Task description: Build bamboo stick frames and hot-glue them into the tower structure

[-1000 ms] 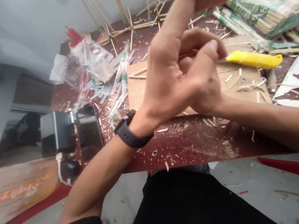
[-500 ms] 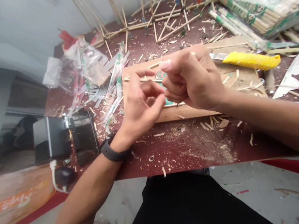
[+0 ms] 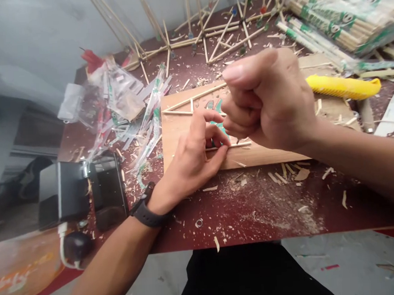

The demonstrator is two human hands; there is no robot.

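My left hand (image 3: 197,152), with a dark watch on its wrist, rests on a light wooden board (image 3: 179,137). Its thumb and fingertips are closed on a thin wooden stick (image 3: 242,144) lying near the board's front edge. My right hand (image 3: 271,102) is in a fist over the board, just right of the left fingertips. A small dark tip pokes out below the fist; the rest of what it holds is hidden. Behind the left fingers, a narrow triangular stick frame (image 3: 193,99) with a short crosspiece lies on the board, beside green markings partly covered by my hands.
A yellow utility knife (image 3: 344,86) lies right of my fist. Bundles of wrapped chopsticks (image 3: 336,16) fill the back right. A stick framework (image 3: 205,32) stands along the wall. Plastic wrappers (image 3: 121,85) and a black device (image 3: 108,189) sit left; shavings litter the red table (image 3: 236,221).
My left hand has come down onto the board, its fingers now at the stick. My right fist has shifted a little to the right and looks larger. The view has tilted slightly.
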